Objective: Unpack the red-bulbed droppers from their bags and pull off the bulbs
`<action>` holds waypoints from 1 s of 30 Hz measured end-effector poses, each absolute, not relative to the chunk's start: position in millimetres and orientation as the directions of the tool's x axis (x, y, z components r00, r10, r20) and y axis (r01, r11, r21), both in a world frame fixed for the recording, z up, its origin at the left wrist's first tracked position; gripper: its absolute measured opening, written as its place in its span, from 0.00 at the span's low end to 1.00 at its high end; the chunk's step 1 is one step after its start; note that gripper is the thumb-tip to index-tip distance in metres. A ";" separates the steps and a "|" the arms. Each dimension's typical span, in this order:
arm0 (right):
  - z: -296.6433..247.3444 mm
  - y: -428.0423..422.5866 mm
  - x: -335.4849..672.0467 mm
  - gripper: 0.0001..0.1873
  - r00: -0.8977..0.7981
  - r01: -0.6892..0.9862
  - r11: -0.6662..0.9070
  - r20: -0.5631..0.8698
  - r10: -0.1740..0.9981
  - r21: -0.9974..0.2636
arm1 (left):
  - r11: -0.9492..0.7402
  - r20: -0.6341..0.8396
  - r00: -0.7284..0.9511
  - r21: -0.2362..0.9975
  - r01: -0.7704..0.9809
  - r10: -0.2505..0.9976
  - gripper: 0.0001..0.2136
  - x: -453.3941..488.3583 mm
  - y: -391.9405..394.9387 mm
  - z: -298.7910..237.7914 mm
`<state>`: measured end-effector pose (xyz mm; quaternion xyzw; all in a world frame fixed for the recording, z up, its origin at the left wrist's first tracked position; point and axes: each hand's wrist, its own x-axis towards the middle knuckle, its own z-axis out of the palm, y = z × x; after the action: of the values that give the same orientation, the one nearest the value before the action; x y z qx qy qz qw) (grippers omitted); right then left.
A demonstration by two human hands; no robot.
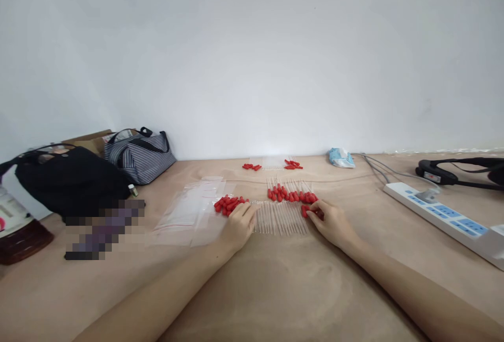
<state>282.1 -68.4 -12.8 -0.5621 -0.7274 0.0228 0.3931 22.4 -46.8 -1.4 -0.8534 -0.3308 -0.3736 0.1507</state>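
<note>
Your left hand [238, 224], its fingers bent and drawn close together, reaches the left end of a row of thin, clear, straight sticks [279, 218] on a tan wooden table [291, 284]; you cannot tell from here whether it grips one. Your right hand [332, 220] is at the row's other end, fingers curled and partly open, thumb and forefinger at a small, rounded red piece [304, 211]; whether it is pinched or only touched is unclear.

A heap of glossy, elongated red pieces [228, 205] lies just beyond your left hand, with flat, clear plastic bags [177, 216] to that hand's left. Ahead of your right hand and to its left, more red pieces [293, 196] line the near ends of a second row of clear sticks.

Well to the right of your right hand lies a white power strip with blue socket panels [447, 213]; farther off, a black strap-like device [433, 173] bears a white label too small to read. Far left of your left hand, a clear bottle of dark red liquid [25, 239] shows a pink mark, its lettering illegible.
</note>
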 end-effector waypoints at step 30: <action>-6.8 -50.3 282.0 0.14 0.253 0.924 0.040 0.686 0.682 -0.381 | -0.834 0.645 0.604 0.097 0.543 0.469 0.08 8.1 -69.8 13.8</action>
<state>282.0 -50.3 -6.8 -0.6772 -0.5930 -0.1471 0.4101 8.1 -69.8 13.8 -0.8939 -0.2829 -0.3434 0.0542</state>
